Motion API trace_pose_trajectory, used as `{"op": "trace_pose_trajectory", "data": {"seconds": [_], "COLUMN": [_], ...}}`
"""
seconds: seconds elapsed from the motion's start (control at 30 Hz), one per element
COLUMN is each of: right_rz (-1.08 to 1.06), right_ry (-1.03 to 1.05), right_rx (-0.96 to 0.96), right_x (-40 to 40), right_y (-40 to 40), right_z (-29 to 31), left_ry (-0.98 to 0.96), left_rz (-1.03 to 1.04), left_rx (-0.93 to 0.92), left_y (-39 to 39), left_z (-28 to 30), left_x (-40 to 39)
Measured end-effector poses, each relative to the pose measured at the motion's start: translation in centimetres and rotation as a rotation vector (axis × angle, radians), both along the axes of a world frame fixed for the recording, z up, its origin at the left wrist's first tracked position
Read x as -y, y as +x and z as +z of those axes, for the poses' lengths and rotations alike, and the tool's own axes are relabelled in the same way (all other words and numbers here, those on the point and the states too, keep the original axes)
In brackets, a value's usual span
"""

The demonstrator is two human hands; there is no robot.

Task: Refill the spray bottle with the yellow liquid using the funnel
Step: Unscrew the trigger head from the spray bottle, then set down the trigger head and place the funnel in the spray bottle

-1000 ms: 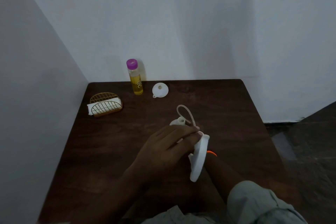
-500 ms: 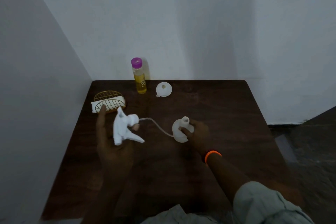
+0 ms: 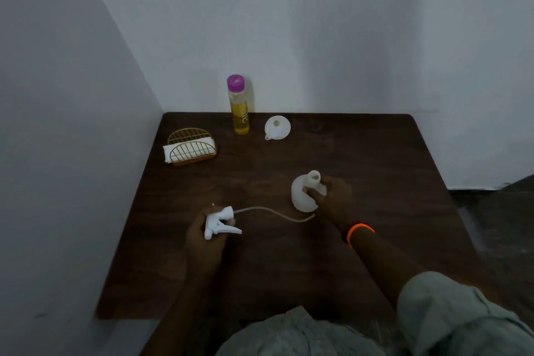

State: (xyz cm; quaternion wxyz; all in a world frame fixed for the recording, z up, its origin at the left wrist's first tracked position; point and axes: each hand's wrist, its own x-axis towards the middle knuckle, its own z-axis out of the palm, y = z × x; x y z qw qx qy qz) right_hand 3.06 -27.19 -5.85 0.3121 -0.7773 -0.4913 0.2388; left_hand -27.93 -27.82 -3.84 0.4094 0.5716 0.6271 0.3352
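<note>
The white spray bottle (image 3: 300, 196) stands upright on the dark wooden table (image 3: 361, 159) with its neck uncapped; my right hand (image 3: 332, 199) grips it from the right. My left hand (image 3: 205, 237) holds the white trigger spray head (image 3: 221, 222) low over the table at the left, and its thin dip tube (image 3: 274, 212) curves right toward the bottle's base. A clear bottle of yellow liquid (image 3: 240, 113) with a purple cap stands at the back edge. Just right of it lies the white funnel (image 3: 276, 126), wide end up.
A gold wire napkin holder (image 3: 190, 150) with white napkins sits at the table's back left. White walls close in behind and on the left. The table's right edge drops to a dark floor (image 3: 497, 225).
My left hand has carried the spray head, dip tube trailing, down and toward me, close to the table. My right hand still holds the bottle.
</note>
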Motion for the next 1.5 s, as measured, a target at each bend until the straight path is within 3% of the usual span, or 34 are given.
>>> {"op": "trace_pose_trajectory", "data": {"seconds": [0.1, 0.27, 0.43, 0.53, 0.87, 1.13, 1.37, 1.5], "right_rz": [0.01, 0.004, 0.001, 0.008, 0.007, -0.012, -0.033, -0.103], "right_ry": [0.018, -0.007, -0.017, -0.02, -0.032, -0.047, -0.106, -0.021], "right_rx": [0.017, 0.026, 0.03, 0.032, 0.045, 0.004, -0.025, -0.054], "right_x": [0.1, 0.0, 0.0, 0.0, 0.3, 0.9, 1.2, 0.5], "right_y": [0.1, 0.0, -0.1, -0.1, -0.3, -0.9, 0.4, 2.0], "right_z": [-0.1, 0.0, -0.1, 0.1, 0.6, 0.6, 0.6, 1.3], "left_ry": [-0.036, 0.103, 0.267, 0.263, 0.228, 0.337, 0.365, 0.33], "left_rz": [-0.106, -0.324, -0.473, -0.504, -0.458, -0.53, -0.437, -0.39], "left_rx": [-0.101, -0.289, -0.367, -0.382, -0.292, -0.396, -0.375, -0.326], "left_y": [-1.3, -3.1, -4.6, -5.0, -4.7, -4.6, 0.7, 5.2], "left_z": [-1.7, -3.4, -5.4, -6.9, -9.2, -9.3, -6.1, -3.6], "left_x": [-0.6, -1.6, -1.9, -1.7, 0.4, 0.7, -1.9, -4.9]}}
